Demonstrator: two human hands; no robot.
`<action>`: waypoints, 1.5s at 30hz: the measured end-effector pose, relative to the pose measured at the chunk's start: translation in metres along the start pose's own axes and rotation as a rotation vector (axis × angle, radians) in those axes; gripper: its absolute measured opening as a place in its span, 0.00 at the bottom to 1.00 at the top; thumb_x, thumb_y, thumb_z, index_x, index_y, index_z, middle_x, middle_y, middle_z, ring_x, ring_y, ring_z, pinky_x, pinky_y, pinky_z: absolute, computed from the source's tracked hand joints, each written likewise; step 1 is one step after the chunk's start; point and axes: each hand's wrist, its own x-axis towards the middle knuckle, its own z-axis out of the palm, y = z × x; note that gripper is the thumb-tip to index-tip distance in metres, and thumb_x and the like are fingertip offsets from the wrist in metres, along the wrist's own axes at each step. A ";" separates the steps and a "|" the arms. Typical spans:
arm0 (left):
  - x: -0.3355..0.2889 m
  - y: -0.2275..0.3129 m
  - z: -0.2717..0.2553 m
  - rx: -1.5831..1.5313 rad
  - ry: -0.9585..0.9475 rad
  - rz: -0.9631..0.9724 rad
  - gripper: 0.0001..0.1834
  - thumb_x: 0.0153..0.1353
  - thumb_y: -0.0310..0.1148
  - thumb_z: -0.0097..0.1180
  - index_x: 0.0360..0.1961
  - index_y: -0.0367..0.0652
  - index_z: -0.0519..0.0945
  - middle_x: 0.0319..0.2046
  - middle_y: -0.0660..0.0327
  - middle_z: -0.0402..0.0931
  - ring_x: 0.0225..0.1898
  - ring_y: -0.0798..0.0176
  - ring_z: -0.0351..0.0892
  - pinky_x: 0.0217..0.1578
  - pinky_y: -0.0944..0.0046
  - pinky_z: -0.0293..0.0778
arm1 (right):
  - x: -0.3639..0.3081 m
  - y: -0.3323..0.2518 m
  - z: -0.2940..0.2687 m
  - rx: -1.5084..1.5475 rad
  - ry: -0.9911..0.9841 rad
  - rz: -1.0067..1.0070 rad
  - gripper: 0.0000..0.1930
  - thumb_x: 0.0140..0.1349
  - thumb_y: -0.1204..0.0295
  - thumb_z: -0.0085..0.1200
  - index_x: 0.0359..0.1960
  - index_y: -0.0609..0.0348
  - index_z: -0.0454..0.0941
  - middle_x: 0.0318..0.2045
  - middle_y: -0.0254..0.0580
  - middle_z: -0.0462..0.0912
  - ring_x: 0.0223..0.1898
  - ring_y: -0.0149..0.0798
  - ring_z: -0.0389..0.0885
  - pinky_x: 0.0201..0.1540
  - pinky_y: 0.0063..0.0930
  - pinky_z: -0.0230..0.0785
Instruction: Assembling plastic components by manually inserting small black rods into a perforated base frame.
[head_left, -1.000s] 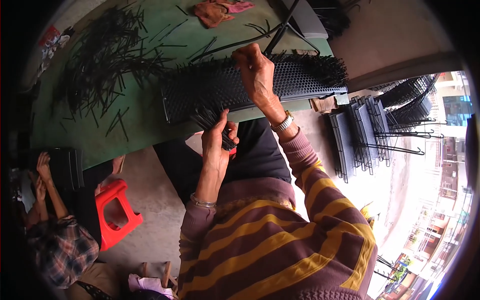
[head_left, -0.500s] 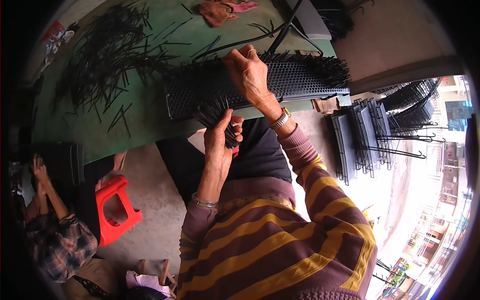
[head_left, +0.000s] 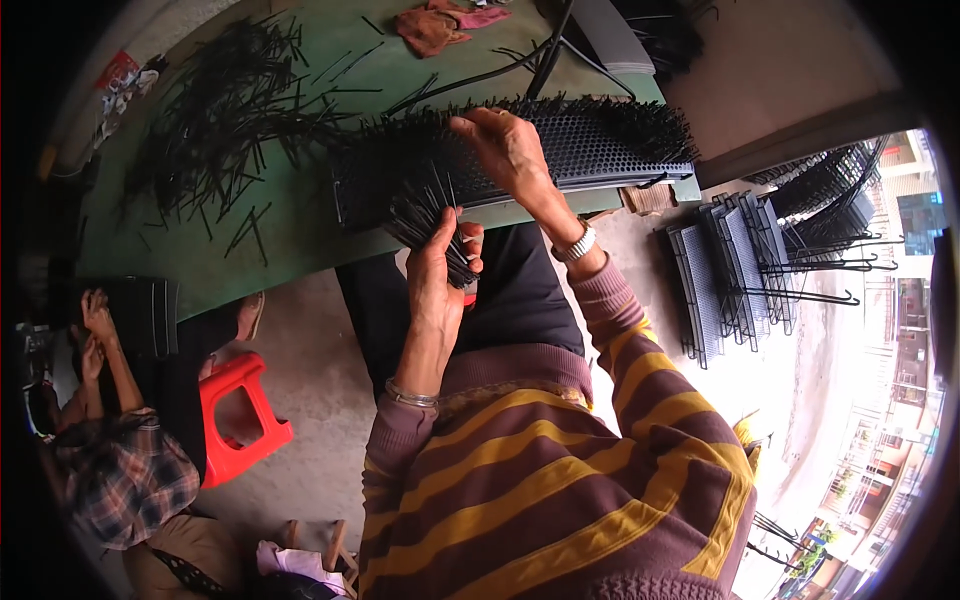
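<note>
A bundle of thin black strips (head_left: 425, 215) is gripped in my left hand (head_left: 440, 258), its fingers and thumb wrapped round it. The strips fan out from the top of the fist toward the near side of a long black perforated panel (head_left: 590, 150). My right hand (head_left: 512, 150) is over the middle of this panel, fingers bent and drawn together near its far edge. Whether a strip is between those fingertips is too small to make out. Short black strips (head_left: 655, 130) stand up densely along the panel's far side and right end.
On the green table (head_left: 300, 235) lies a loose heap of black strips (head_left: 215, 120), left of the panel. An orange-red cloth (head_left: 432, 30) is farther back. More black racks (head_left: 735, 265) stand at right. A red stool (head_left: 245, 415) and another person (head_left: 125, 470) are at left.
My right hand has shifted slightly right and its fingers now point more to the left along the panel. The left hand keeps its bundle. The view has tilted slightly.
</note>
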 end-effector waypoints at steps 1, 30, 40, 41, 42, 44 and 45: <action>-0.001 0.002 0.001 0.033 0.016 0.015 0.14 0.65 0.39 0.57 0.46 0.41 0.77 0.28 0.61 0.80 0.23 0.70 0.75 0.19 0.72 0.66 | -0.008 -0.012 -0.012 0.000 -0.002 -0.002 0.11 0.61 0.62 0.58 0.38 0.55 0.83 0.26 0.48 0.81 0.26 0.47 0.79 0.30 0.36 0.72; 0.014 -0.008 -0.001 -0.009 0.049 -0.148 0.11 0.61 0.37 0.63 0.38 0.41 0.80 0.25 0.59 0.78 0.18 0.73 0.67 0.19 0.72 0.65 | 0.035 0.002 0.014 -0.356 0.054 -0.217 0.04 0.56 0.74 0.58 0.32 0.48 0.80 0.30 0.38 0.77 0.29 0.44 0.80 0.30 0.33 0.73; 0.009 -0.005 0.003 0.070 0.071 -0.126 0.12 0.59 0.37 0.64 0.35 0.39 0.80 0.22 0.60 0.78 0.17 0.73 0.69 0.17 0.71 0.64 | 0.001 -0.005 -0.017 -0.003 -0.041 0.032 0.14 0.63 0.71 0.57 0.49 0.61 0.79 0.31 0.40 0.79 0.28 0.30 0.78 0.30 0.25 0.70; 0.009 -0.005 0.004 0.111 0.055 -0.104 0.12 0.59 0.36 0.64 0.36 0.38 0.80 0.22 0.59 0.78 0.17 0.73 0.70 0.17 0.71 0.64 | -0.004 -0.008 -0.023 -0.003 -0.038 0.033 0.14 0.63 0.71 0.57 0.49 0.61 0.79 0.31 0.40 0.79 0.28 0.30 0.78 0.30 0.25 0.70; 0.009 -0.005 0.004 0.150 0.042 -0.080 0.12 0.59 0.36 0.64 0.36 0.38 0.81 0.23 0.59 0.79 0.18 0.73 0.71 0.17 0.72 0.65 | -0.010 -0.011 -0.028 0.071 -0.195 0.068 0.14 0.63 0.71 0.57 0.50 0.62 0.78 0.31 0.40 0.79 0.27 0.30 0.78 0.30 0.25 0.70; 0.009 -0.001 0.010 0.152 0.048 -0.078 0.12 0.59 0.36 0.64 0.36 0.38 0.81 0.23 0.59 0.79 0.18 0.72 0.72 0.18 0.72 0.65 | -0.016 -0.011 -0.032 0.127 -0.391 0.074 0.13 0.64 0.73 0.55 0.48 0.66 0.77 0.31 0.41 0.81 0.26 0.29 0.79 0.31 0.25 0.71; 0.009 -0.001 0.012 0.153 0.054 -0.076 0.12 0.60 0.37 0.64 0.36 0.38 0.81 0.23 0.59 0.79 0.19 0.72 0.72 0.18 0.73 0.65 | -0.019 -0.012 -0.034 0.129 -0.391 0.075 0.13 0.64 0.73 0.55 0.48 0.66 0.77 0.31 0.41 0.81 0.26 0.29 0.79 0.31 0.25 0.71</action>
